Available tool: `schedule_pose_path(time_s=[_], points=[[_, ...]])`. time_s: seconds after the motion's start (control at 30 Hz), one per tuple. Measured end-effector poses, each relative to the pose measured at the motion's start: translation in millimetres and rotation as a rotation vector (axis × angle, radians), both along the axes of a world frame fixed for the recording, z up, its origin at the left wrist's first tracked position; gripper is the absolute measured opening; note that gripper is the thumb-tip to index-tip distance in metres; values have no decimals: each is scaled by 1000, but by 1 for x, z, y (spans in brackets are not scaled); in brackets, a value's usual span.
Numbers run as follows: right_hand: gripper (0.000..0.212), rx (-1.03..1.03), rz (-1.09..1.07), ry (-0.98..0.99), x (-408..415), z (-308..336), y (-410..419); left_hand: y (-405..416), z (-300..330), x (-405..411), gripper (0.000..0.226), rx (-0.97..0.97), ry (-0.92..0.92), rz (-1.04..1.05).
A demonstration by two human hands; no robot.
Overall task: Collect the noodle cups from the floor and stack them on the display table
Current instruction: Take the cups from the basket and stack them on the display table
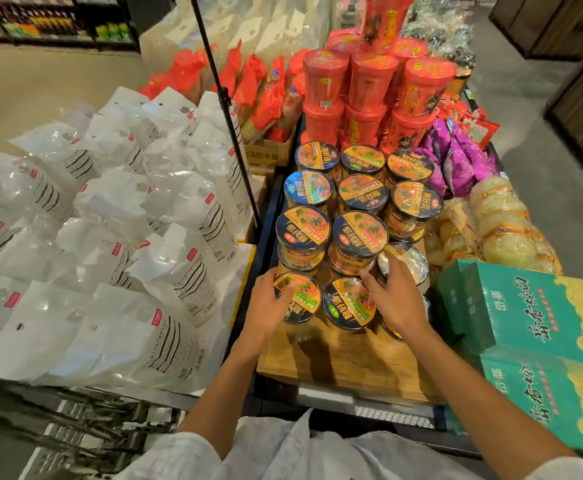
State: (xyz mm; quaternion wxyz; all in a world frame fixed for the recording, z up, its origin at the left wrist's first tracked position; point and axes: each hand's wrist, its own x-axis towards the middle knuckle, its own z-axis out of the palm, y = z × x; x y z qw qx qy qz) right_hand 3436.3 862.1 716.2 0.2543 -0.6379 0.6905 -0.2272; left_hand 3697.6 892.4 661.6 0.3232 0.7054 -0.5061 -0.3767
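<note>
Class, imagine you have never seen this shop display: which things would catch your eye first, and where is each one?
First, the two hands at the centre: the left hand grips a noodle cup at the front of the wooden table, and the right hand reaches among the cups beside it. Behind rises a tower of red cups. White bags fill the left, green boxes the right.
</note>
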Motion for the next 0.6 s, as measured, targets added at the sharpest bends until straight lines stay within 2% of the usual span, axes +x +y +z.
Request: schedule_pose_path(time_s=[0.07, 0.2, 0.27, 0.43, 0.6], points=[[78, 39, 50, 127, -5, 4, 16, 5, 10, 2, 67, 0, -141, -39], [56, -49, 300, 328, -5, 10, 38, 31, 35, 5, 66, -49, -465, -96], [55, -58, 401, 397, 1, 18, 49, 52, 48, 5, 64, -35, -580, -120], [60, -134, 599, 389, 20, 32, 81, 121, 69, 4, 58, 36, -705, -43], [60, -129, 829, 421, 50, 24, 119, 218, 69, 5, 55, 155, -723, 129]])
